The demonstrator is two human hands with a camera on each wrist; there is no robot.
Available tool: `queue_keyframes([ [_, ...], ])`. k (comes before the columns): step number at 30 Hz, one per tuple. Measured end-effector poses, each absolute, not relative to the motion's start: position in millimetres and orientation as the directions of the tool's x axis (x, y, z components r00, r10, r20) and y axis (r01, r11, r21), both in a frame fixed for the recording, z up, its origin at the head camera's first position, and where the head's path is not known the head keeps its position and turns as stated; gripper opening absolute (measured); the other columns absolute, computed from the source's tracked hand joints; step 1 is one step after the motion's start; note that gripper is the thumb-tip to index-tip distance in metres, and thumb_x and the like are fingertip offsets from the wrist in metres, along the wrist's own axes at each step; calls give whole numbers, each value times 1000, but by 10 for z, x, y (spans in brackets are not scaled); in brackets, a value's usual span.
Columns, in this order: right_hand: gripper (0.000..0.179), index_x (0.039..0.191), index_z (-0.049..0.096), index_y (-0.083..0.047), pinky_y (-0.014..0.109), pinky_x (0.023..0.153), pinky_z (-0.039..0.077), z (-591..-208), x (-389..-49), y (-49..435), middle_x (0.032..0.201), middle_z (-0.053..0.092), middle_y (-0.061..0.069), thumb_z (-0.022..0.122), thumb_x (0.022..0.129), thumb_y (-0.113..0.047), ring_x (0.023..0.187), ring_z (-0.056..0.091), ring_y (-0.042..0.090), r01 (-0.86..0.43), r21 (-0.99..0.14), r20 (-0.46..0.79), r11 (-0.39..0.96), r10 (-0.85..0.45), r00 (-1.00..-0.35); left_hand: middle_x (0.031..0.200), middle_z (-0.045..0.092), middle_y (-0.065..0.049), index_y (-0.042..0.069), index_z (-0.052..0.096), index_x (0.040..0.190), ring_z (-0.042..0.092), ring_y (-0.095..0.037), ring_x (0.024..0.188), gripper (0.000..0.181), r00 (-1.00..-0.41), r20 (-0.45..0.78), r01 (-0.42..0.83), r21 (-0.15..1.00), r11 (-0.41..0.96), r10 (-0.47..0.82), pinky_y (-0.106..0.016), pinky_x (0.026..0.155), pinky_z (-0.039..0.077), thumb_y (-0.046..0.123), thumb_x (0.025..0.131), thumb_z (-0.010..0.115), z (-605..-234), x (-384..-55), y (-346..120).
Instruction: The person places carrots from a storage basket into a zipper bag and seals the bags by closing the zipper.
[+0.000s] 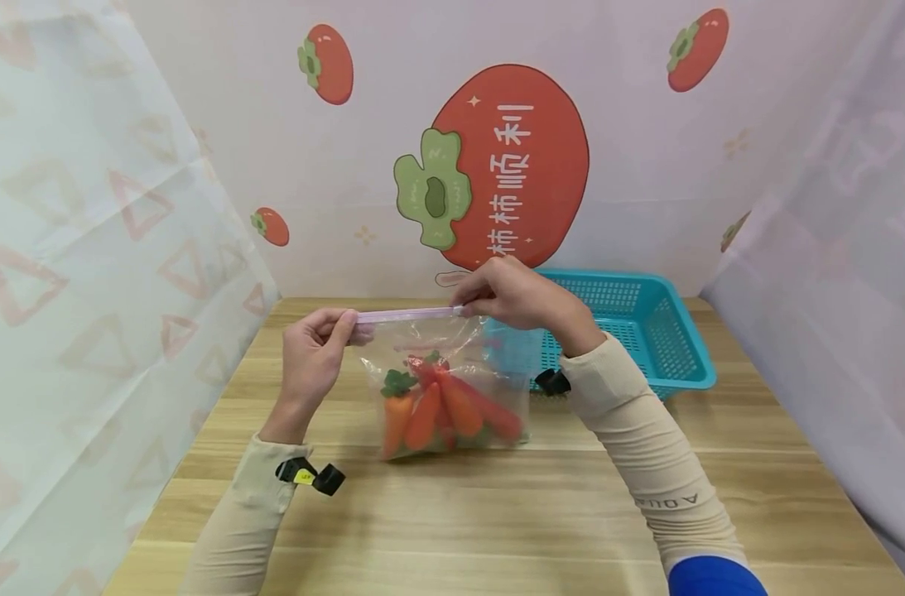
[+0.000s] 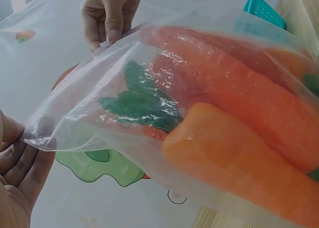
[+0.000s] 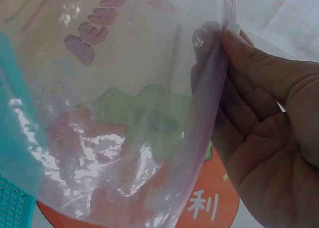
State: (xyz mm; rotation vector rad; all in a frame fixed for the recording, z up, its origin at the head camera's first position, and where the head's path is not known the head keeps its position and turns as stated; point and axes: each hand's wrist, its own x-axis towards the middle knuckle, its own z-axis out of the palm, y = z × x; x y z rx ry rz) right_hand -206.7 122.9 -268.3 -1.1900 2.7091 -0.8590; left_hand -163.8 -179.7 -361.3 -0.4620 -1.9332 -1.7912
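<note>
A clear zip bag point(image 1: 507, 372) with a pink top strip point(image 1: 407, 315) hangs between both hands in the head view. Inside it are several orange and red carrots point(image 1: 424, 416) with green tops, large in the left wrist view. My left hand point(image 1: 314, 356) pinches the bag's upper left corner between thumb and fingers. Partway along the strip, my right hand point(image 1: 519, 298) pinches a small white slider point(image 3: 233, 27) with thumb and forefinger. To the right of that hand the bag's upper edge droops. Reddish lettering point(image 3: 94, 31) shows on the bag in the right wrist view.
Behind the bag, to the right, a teal plastic basket point(image 1: 679, 352) with perforated walls stands on the wooden table point(image 1: 452, 521). The bag overlaps its left part. Printed cloth walls point(image 1: 631, 165) close in the back and both sides.
</note>
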Motion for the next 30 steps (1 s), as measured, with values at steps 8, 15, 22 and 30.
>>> queue_keyframes([
  [8, 22, 116, 82, -13, 39, 90, 64, -2669, -2068, 1237, 110, 81, 3, 77, 96, -10, 98, 77, 15, -641, -515, 107, 568, -700, -706, 79, 79, 9, -12, 73, 102, 77, -5, 69, 19, -822, 567, 557, 819, 138, -47, -26, 72, 64, 6, 102, 68, -3572, -1611, -1782],
  [15, 21, 116, 82, -16, 37, 88, 64, -2656, -2065, 1279, 107, 82, 1, 78, 96, -15, 93, 77, 13, -641, -519, 113, 566, -698, -707, 79, 81, 1, -11, 74, 103, 77, -6, 69, 19, -828, 558, 547, 825, 140, -52, -27, 72, 64, 7, 102, 68, -3574, -1592, -1792],
  [22, 22, 118, 82, -14, 39, 89, 64, -2631, -2038, 1385, 109, 81, 3, 76, 97, -13, 96, 78, 20, -638, -510, 112, 577, -691, -714, 80, 80, 4, -15, 72, 104, 77, -6, 69, 22, -831, 555, 545, 828, 133, -47, -27, 72, 65, 7, 102, 68, -3588, -1591, -1802],
  [30, 22, 117, 82, -15, 39, 88, 65, -2639, -2063, 1536, 107, 81, 5, 77, 96, -12, 94, 78, 18, -630, -525, 123, 572, -682, -721, 79, 80, 5, -14, 72, 102, 77, -7, 68, 20, -829, 556, 548, 829, 111, -59, -28, 70, 65, 6, 102, 68, -3595, -1581, -1779],
])
